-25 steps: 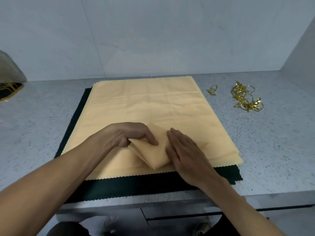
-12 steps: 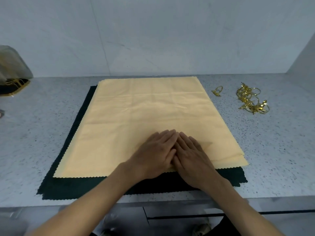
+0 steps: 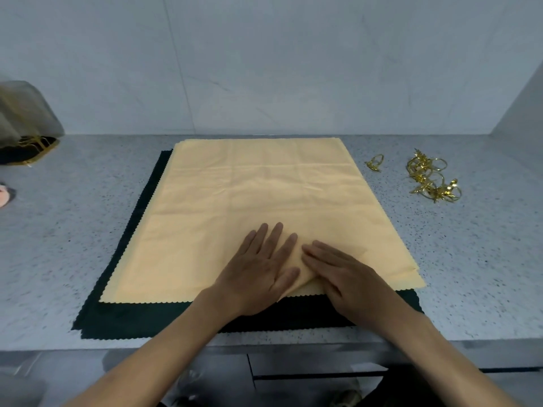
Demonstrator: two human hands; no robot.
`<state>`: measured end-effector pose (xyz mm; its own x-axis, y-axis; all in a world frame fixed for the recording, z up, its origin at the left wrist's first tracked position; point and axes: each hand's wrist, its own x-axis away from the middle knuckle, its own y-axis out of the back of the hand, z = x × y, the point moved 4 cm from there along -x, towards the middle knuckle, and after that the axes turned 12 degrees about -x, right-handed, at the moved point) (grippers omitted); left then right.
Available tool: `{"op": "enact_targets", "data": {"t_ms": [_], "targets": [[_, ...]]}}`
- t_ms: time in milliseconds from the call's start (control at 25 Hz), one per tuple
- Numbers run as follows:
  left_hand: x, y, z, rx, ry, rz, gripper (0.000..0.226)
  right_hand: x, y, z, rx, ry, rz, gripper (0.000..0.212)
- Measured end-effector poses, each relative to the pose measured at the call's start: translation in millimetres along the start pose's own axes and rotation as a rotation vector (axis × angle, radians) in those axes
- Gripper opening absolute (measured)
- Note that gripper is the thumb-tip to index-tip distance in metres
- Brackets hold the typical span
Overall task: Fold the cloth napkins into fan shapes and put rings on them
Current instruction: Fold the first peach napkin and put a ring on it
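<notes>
Folded napkin flat beneath both hands, on yellow stack

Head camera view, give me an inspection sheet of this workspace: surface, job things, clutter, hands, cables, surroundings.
Surface: speckled grey counter.
Job's things: stack of yellow napkins lying on dark green cloths; folded yellow napkin under both hands; single gold ring and pile of gold rings at right.
Clutter: grey bag and pink object at left edge.
Hands: left hand and right hand flat, pressing the fold.
Cables: nothing seen.
Surroundings: pale wall behind; drawers below.
</notes>
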<state>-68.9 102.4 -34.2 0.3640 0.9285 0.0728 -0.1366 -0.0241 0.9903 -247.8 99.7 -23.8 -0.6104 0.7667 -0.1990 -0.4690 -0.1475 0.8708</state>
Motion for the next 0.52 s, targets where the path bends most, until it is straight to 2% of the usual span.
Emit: {"op": "enact_targets", "data": {"t_ms": [80,240,320,440,520], "targets": [[2,1,1,-0.005,-0.061,-0.039,0.071,-4,4,2,-0.037,0.015,-0.014,0.048],[15,10,-4,-0.035,-0.257,-0.284,0.072,-9,8,-3,-0.036,-0.002,-0.028,0.042],[17,17,-6,-0.024,-0.191,-0.3,0.065,-10,8,-7,-0.037,-0.012,-0.059,0.041],[17,29,-23,-0.141,-0.063,-0.276,0.041,-12,8,-9,-0.043,-0.033,-0.079,0.039],[17,37,-20,-0.024,0.017,-0.242,0.03,-14,8,-11,-0.065,-0.058,-0.081,0.038]]}}
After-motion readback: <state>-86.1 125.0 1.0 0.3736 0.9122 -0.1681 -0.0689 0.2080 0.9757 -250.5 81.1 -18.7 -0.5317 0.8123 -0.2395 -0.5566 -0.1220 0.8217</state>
